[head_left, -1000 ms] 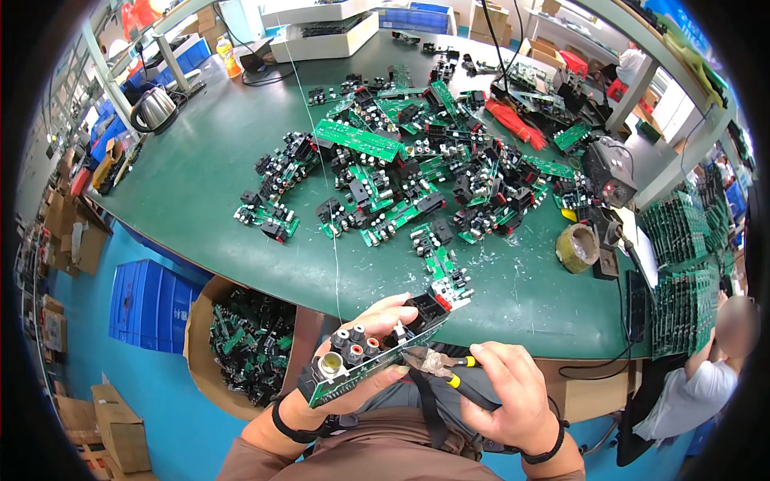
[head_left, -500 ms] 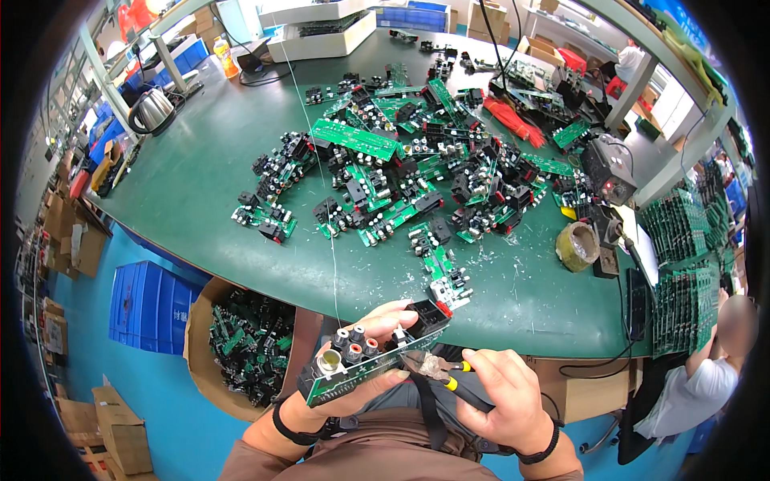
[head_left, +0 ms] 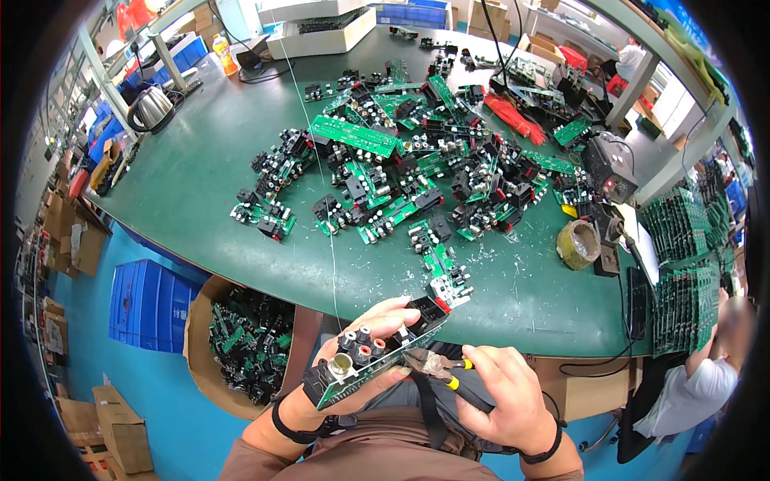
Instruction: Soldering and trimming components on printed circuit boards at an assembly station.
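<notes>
My left hand [head_left: 370, 327] is closed around a green circuit board [head_left: 362, 380], held tilted in front of me past the table's near edge. On the board sit white and red round jacks [head_left: 363, 343], a round metal socket [head_left: 341, 365] and a black connector block [head_left: 427, 315]. My right hand [head_left: 507, 394] grips diagonal cutters [head_left: 437, 365] with black and yellow handles. Their jaws touch the underside of the board near its middle; the exact spot they bite is hidden. Just beyond, another circuit board [head_left: 437, 260] lies on the table.
A large heap of circuit boards [head_left: 417, 160] covers the middle of the green table [head_left: 184, 192]. At right are a soldering station [head_left: 613, 172], a round tub [head_left: 577, 244] and stacked boards [head_left: 682, 309]. Below left stand a board-filled cardboard bin [head_left: 200, 361] and a blue crate [head_left: 148, 309]. A person [head_left: 690, 389] sits at right.
The held board has shifted slightly to the right at its near end and turned a little. The cutters stay at its underside, nearly in place.
</notes>
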A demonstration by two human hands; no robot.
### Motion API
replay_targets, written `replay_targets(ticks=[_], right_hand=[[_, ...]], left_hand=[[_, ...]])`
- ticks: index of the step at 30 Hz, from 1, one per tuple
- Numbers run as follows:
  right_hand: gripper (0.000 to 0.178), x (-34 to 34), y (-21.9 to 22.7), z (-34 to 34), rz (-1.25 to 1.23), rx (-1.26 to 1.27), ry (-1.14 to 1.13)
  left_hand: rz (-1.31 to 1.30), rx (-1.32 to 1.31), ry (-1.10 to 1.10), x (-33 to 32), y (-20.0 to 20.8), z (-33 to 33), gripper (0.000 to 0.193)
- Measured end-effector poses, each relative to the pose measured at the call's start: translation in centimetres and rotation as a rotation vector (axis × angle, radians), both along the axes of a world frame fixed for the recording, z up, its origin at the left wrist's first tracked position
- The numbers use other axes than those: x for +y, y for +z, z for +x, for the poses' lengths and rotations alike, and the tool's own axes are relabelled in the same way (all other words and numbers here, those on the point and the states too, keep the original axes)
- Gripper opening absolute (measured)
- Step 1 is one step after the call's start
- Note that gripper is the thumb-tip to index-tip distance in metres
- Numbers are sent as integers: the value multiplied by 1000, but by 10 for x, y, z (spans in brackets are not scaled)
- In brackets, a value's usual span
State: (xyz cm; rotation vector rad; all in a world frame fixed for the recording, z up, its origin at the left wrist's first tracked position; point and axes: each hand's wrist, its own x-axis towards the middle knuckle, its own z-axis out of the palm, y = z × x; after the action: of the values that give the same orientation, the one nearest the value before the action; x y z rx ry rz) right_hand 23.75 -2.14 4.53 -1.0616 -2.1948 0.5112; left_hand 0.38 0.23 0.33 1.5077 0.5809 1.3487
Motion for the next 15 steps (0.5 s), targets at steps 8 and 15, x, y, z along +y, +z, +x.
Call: replay_targets(ticks=[8,15], right_hand=[[60,-4,-8,-4,-16,29,-15],[59,-7,-18,-2,-24,89,-62]], left_hand=[[57,139,110,0,-3,-1,55],[-152,-10,23,-4,2,4,53]])
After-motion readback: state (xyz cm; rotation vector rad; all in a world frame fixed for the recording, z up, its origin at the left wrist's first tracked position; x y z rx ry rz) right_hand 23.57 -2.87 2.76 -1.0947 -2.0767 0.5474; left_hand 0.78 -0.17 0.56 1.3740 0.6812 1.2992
